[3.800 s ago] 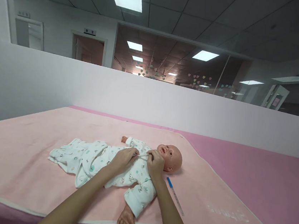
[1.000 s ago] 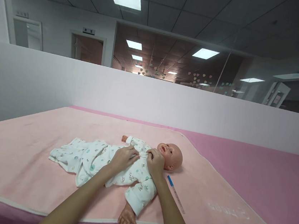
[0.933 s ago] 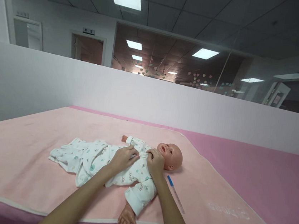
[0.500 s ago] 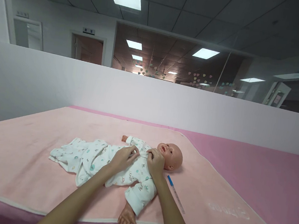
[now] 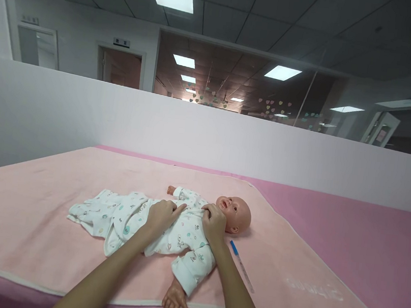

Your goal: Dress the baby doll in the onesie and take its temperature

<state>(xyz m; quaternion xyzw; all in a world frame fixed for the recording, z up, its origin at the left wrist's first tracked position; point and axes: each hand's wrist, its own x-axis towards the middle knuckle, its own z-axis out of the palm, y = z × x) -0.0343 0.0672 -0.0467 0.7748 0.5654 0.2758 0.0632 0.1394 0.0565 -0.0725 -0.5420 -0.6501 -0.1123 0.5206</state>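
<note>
A baby doll point(image 5: 237, 214) lies on its back, head to the right, in a white printed romper point(image 5: 185, 233). My right hand point(image 5: 214, 222) is closed on the romper's front edge just below the doll's chin. On the belly part of the same edge rests my left hand point(image 5: 161, 218), its fingers curled over the cloth and its thumb laid along the seam; the fingertips are hidden. Between both hands the front edge runs fairly straight. One doll arm reaches toward me, the other away; the romper's legs look flat at the left.
Beside the doll's head lies a blue-capped clear stick, perhaps a thermometer or pen point(image 5: 241, 264). A peach blanket point(image 5: 34, 223) covers much of the pink padded surface point(image 5: 377, 243). Behind rises a low white wall point(image 5: 207, 134) with glass above it.
My left hand has slid left along the romper's front, away from my right hand, and its thumb now stretches out. My right hand, the doll and the stick have stayed put.
</note>
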